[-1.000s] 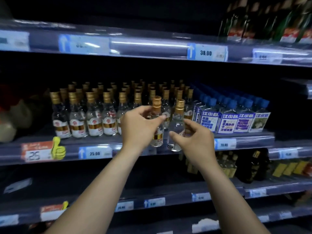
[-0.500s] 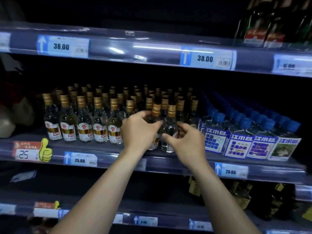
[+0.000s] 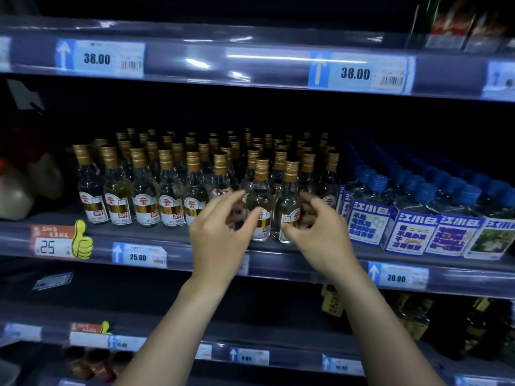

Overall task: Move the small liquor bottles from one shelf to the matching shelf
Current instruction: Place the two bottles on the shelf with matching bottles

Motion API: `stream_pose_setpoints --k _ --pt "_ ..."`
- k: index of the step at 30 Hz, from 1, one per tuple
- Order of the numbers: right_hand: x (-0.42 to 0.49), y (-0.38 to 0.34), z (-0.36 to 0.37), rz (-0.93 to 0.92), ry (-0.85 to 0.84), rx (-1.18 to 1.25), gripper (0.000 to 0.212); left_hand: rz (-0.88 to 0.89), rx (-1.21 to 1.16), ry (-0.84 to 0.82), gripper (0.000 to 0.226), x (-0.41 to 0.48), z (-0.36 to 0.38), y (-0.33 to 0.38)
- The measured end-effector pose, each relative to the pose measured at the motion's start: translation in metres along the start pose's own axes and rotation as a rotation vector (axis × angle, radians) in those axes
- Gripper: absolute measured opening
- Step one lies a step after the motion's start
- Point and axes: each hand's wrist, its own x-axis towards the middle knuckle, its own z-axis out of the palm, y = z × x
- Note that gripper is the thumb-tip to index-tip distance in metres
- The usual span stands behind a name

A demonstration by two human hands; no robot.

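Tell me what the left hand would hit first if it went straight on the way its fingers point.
The left hand would meet the front gold-capped bottle almost at once; its thumb seems to lie on the label. Depth is unclear, but more such bottles stand behind.

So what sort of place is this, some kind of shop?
Most likely a supermarket's liquor aisle: the shelf edges carry printed price tags such as 38.00 and 25.00, with dense rows of identical gold-capped liquor bottles beside blue-capped bottles in printed sleeves.
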Motion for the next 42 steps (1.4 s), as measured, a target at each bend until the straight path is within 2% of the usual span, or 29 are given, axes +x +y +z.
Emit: stream_pose_setpoints --k 3,6,11,16,21,29,32,37,42 --pt "-0.001 -0.003 0.005 0.015 0.064 -0.018 0.075 -0.101 0.021 -0.076 0.038 -0.016 -0.002 -0.012" --pt "-0.002 -0.007 0.012 0.016 0.118 -0.077 0.070 -0.115 0.070 -0.159 0.039 -0.017 0.003 -0.014" --pt "0.001 -0.011 0.020 0.010 0.164 -0.170 0.074 -0.158 0.074 -0.163 0.034 -0.009 0.004 -0.019" --pt "-0.001 -0.017 0.024 -0.004 0.193 -0.214 0.078 -0.105 0.087 -0.162 0.032 -0.010 0.000 -0.024" --pt "-0.003 -0.021 0.030 -0.010 0.183 -0.208 0.072 -0.088 0.065 -0.164 0.030 -0.011 -0.004 -0.030" --pt "-0.017 -0.033 0.023 0.024 0.190 -0.234 0.079 -0.160 -0.135 -0.191 0.029 -0.007 -0.015 -0.029" --pt "-0.033 -0.039 0.019 0.017 0.228 -0.266 0.068 -0.198 -0.236 -0.212 0.025 -0.008 -0.024 -0.030" --pt "-0.069 -0.042 0.020 -0.024 0.316 -0.330 0.040 -0.141 -0.290 -0.202 0.018 -0.027 -0.042 -0.031" --pt "-0.109 -0.038 0.028 -0.019 0.201 -0.323 0.021 -0.225 -0.243 -0.272 0.013 -0.068 -0.057 -0.025"
